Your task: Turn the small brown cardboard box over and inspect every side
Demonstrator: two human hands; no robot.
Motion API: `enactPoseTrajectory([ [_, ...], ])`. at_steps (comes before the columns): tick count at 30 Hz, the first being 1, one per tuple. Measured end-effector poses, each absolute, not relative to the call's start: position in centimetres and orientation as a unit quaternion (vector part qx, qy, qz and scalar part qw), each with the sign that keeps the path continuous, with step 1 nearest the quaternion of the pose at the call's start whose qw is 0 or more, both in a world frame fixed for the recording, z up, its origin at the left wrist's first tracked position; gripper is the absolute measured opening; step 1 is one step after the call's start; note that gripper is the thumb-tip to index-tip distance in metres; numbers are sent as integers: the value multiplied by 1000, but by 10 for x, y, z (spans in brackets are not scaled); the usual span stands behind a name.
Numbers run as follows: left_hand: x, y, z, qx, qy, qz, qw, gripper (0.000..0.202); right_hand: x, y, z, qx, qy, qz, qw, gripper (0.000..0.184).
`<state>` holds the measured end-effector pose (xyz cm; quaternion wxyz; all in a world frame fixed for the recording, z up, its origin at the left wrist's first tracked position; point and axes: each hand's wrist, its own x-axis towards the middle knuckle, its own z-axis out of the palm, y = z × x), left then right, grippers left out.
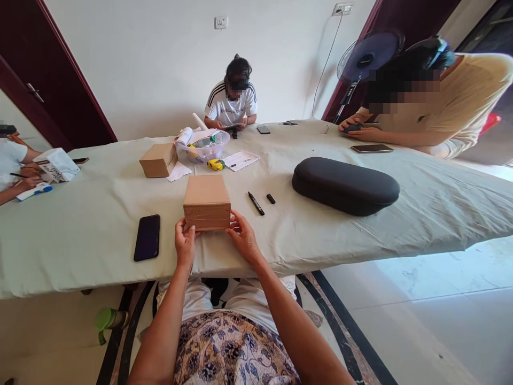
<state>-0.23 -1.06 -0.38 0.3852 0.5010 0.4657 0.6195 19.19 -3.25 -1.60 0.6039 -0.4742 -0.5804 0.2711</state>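
Note:
A small brown cardboard box (207, 200) rests close to the table's near edge, with its top closed. At its lower left front corner my left hand (185, 243) grips it, thumb against the front face. My right hand (242, 235) holds the opposite lower corner, fingers along the right side. To the right of the box lie an uncapped black marker (255, 203) and its separate black cap (271, 199). A dark smartphone (146, 238) lies flat left of my left hand.
Beyond the box stand another cardboard box (155, 161), a basket (206, 155) of odds and ends, a yellow tape measure (216, 164) and paper (241, 160). A large black case (345, 185) sits at right. Several people work around the table. A green-lidded bottle (110, 319) stands on the floor.

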Motion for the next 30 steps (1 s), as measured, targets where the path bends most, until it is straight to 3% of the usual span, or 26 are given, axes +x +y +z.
enactPoseTrajectory([
  [7,12,-16,-8,608,570,515,200,92,192,-30,-20,-519,-606,204,568,64],
  [14,15,-19,-6,654,595,461,77,92,185,-38,-16,-561,-627,167,514,90],
  [20,15,-18,-9,651,579,482,97,93,184,-38,-14,-576,-633,163,491,93],
  [30,6,-16,-8,637,589,486,108,76,182,-37,-7,-593,-633,161,472,94],
])
